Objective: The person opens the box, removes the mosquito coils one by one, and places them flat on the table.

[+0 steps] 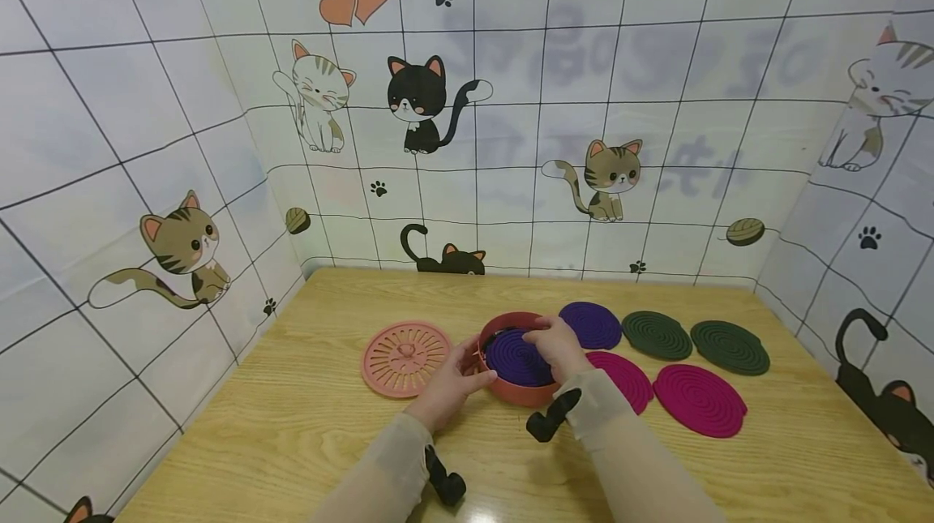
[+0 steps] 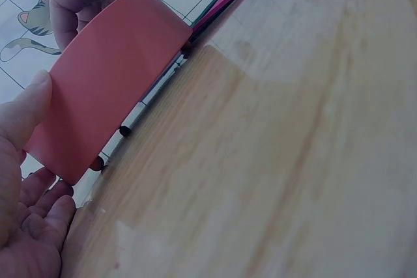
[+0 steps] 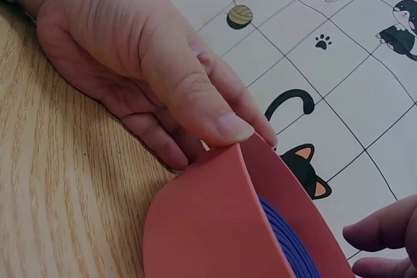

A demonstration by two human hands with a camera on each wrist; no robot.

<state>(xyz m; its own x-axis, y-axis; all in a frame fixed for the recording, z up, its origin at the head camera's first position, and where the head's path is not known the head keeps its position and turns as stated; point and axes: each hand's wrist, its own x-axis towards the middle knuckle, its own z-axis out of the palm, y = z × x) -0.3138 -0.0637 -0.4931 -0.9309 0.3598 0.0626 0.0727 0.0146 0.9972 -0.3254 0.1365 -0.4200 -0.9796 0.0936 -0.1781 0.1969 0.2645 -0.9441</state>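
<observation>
Both hands are at a round coral-red holder (image 1: 521, 396), which has a blue-purple spiral coaster (image 1: 518, 358) lying inside. My left hand (image 1: 454, 383) holds the holder's left side. In the left wrist view its thumb (image 2: 29, 105) lies against the outer wall, and the other fingers reach under the lower edge. Small dark feet (image 2: 125, 131) show beneath the base. My right hand (image 1: 558, 349) pinches the right rim; in the right wrist view the thumb (image 3: 233, 127) lies over the edge. Left of the holder, a slotted pink lid (image 1: 406, 359) with a centre knob lies flat.
Right of the holder lie more spiral coasters: a purple one (image 1: 591, 325), a dark green one (image 1: 656, 335), another green one (image 1: 730, 347), a magenta one (image 1: 622, 378) partly behind the right arm, and another magenta one (image 1: 700, 400). Cat-print sheeting (image 1: 503, 207) surrounds the wooden table (image 1: 292, 442).
</observation>
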